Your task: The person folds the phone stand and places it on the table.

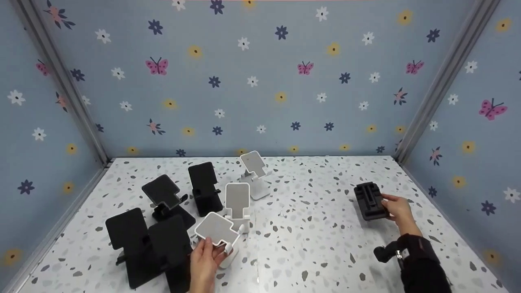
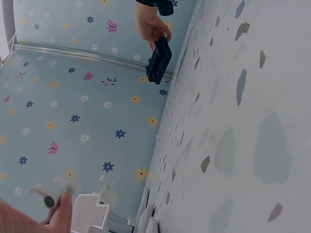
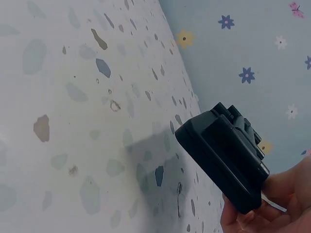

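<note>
In the head view my left hand [image 1: 204, 262] pinches a white phone stand [image 1: 217, 228] with a grey pad by the lower edge of its tilted plate, thumb on top. At the right, my right hand [image 1: 399, 211] grips a folded black phone stand [image 1: 370, 201] by its right side. The right wrist view shows this black stand [image 3: 223, 155] held over the table, casting a shadow on it. Just behind the left hand's stand is another unfolded white phone stand [image 1: 237, 199]. In the left wrist view, the left thumb [image 2: 62, 213] lies against the white stand.
Several unfolded black phone stands [image 1: 170, 240] are grouped on the left of the speckled table [image 1: 309, 228]. A third white phone stand [image 1: 253, 163] stands farther back, near the flowered back wall [image 1: 260, 106]. Side walls enclose the table left and right.
</note>
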`<state>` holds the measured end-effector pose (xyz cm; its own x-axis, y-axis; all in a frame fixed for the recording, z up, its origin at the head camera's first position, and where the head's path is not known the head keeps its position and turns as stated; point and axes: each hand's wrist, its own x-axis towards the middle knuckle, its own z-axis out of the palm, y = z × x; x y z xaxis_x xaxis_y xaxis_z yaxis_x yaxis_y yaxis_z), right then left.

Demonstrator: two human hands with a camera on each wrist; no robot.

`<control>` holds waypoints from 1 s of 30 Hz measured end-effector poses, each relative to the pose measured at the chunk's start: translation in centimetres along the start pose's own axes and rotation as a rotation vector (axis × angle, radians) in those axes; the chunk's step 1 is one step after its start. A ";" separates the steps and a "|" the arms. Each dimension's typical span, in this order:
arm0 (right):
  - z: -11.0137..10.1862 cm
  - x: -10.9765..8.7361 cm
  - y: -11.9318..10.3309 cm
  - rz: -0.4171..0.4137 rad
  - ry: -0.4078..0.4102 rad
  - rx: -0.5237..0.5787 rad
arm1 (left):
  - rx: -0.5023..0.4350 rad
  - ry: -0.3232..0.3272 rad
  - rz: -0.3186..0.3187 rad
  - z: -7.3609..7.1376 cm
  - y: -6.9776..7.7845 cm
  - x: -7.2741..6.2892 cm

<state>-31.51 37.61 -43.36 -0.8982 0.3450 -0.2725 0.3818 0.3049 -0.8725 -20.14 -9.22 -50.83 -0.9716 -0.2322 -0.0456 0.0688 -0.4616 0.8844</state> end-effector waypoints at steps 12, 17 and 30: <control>-1.9 1.2 1.8 0.048 0.109 -0.079 | -0.027 0.119 0.016 -0.9 -3.1 1.9; -1.7 1.4 2.7 0.042 0.134 -0.099 | 0.017 0.063 0.007 0.8 -0.2 -0.5; -1.4 1.2 4.0 0.041 0.292 -0.196 | 0.219 -0.078 0.027 4.4 5.9 -5.0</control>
<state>-30.80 40.51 -46.63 -0.7921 0.5908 -0.1533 0.4760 0.4407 -0.7611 -15.92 -6.99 -43.31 -0.9851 -0.1716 0.0079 0.0527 -0.2578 0.9648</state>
